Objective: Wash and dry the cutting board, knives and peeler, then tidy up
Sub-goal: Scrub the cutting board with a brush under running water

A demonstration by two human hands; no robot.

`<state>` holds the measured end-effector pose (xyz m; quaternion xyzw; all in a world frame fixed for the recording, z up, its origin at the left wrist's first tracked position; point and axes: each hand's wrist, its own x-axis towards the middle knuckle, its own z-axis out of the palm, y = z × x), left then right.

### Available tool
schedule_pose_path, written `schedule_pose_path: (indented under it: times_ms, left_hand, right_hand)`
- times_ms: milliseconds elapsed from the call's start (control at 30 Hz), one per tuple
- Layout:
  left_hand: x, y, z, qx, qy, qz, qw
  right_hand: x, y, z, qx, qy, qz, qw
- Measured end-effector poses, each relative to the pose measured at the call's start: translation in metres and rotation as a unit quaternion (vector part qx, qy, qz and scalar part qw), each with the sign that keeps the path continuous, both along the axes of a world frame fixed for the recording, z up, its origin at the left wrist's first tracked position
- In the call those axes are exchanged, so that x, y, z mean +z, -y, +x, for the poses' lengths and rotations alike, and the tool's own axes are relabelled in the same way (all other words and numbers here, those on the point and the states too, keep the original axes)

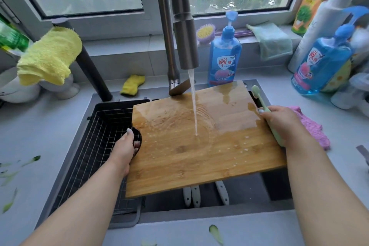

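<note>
A wet wooden cutting board (199,152) lies across the sink under running water from the steel faucet (185,32). My left hand (125,150) grips its left edge, fingers through the round handle hole. My right hand (279,120) rests at the board's right edge, shut on a pale green brush (259,96) with bristles pointing away. Under the board's near edge, three white handles (207,193) of knives or a peeler lie in the sink; their blades are hidden.
A black wire basket (95,136) fills the sink's left part. Blue soap bottles (223,56) (323,62) stand behind and right. Yellow cloth (50,56), yellow sponge (132,84), pink cloth (311,128), green peel scraps (215,233) lie on the counter. A metal blade (363,154) shows at the right edge.
</note>
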<state>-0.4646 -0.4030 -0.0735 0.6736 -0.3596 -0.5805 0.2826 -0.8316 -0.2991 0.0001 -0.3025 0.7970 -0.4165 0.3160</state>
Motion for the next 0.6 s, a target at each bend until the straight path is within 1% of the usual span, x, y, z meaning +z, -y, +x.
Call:
schedule_pose_path:
  times_ms: [100, 200, 267, 433, 500, 600]
  left_hand:
    - [0.003, 0.000, -0.008, -0.002, -0.021, -0.014, 1.000]
    - [0.009, 0.003, -0.009, -0.003, -0.017, -0.036, 0.999]
    - [0.011, 0.007, -0.007, -0.014, -0.017, -0.047, 0.999]
    - [0.024, 0.019, -0.004, -0.051, 0.053, -0.080, 0.994]
    - [0.032, 0.025, -0.002, -0.071, 0.050, -0.085, 0.993]
    - [0.042, 0.030, 0.001, -0.115, 0.022, -0.058, 0.991]
  right_hand:
    - [-0.020, 0.001, -0.007, 0.003, 0.002, 0.012, 1.000]
    - [-0.043, 0.002, -0.011, 0.000, -0.001, 0.044, 0.999]
    - [-0.058, 0.001, -0.010, -0.010, 0.014, 0.055, 0.998]
    - [-0.087, 0.000, -0.002, -0.040, 0.085, 0.086, 0.992]
    - [-0.093, 0.001, 0.003, -0.042, 0.101, 0.095, 0.989]
    - [-0.100, 0.003, 0.010, -0.038, 0.121, 0.113, 0.985]
